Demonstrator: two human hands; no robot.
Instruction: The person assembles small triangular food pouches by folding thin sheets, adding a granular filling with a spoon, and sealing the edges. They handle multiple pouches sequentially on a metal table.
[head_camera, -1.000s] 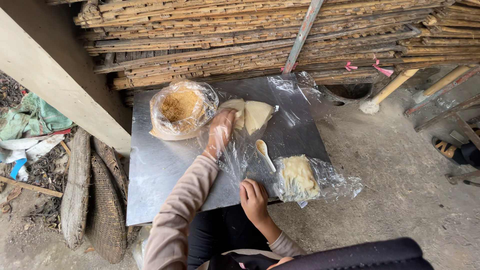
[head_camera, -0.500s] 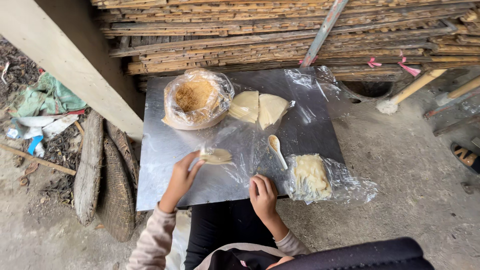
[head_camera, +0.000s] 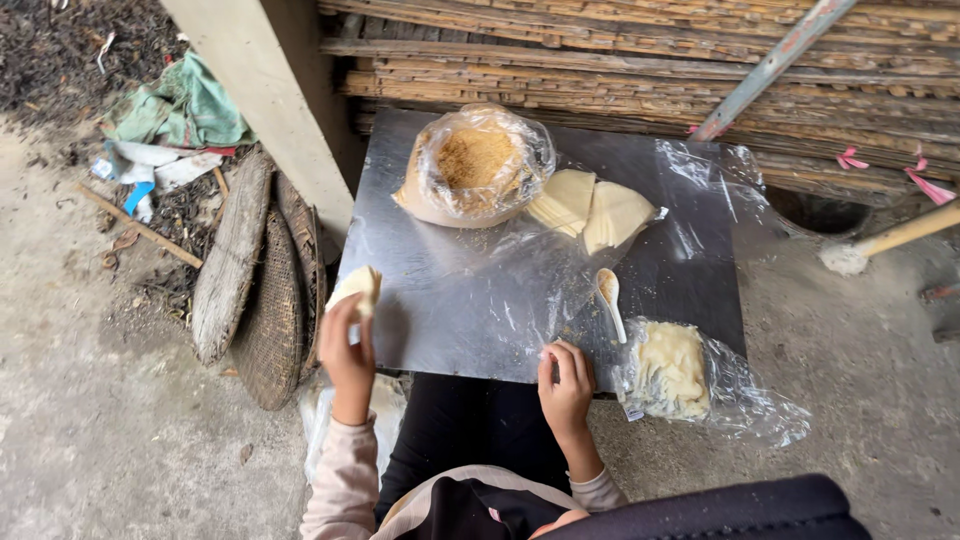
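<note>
At the bottom of the frame the person's dark lap sits against the near edge of the metal surface (head_camera: 440, 330), which carries everything in reach.

The left hand (head_camera: 348, 355), at lower left, is raised just off the surface's left edge. Its fingers are curled closed around a pale folded dough piece (head_camera: 357, 287), which sticks up above the fingertips; the grip looks light, probably so the soft piece keeps its shape. The right hand (head_camera: 566, 385), at lower centre, rests on the near edge of the surface, fingers bent and loosely together. It holds nothing, and its tips press on the clear plastic sheet (head_camera: 500, 290) spread over the metal, seemingly to keep the film flat and in place.

Just right of that hand, a clear bag with a yellowish dough lump (head_camera: 668, 368) lies partly over the surface's near right corner. A small white spoon (head_camera: 610, 298) lies on the sheet between the bag and the middle of the frame, its bowl pointing away from the person.

Farther up, two pale flat dough sheets (head_camera: 592, 208) lie touching each other, and beside them to the left stands a bowl of brown crumbly filling (head_camera: 475, 165) wrapped in plastic.

Beyond, at the top, is a stack of bamboo slats (head_camera: 620, 50). At the left, woven trays (head_camera: 265, 290) lean by a concrete post (head_camera: 270, 90).
</note>
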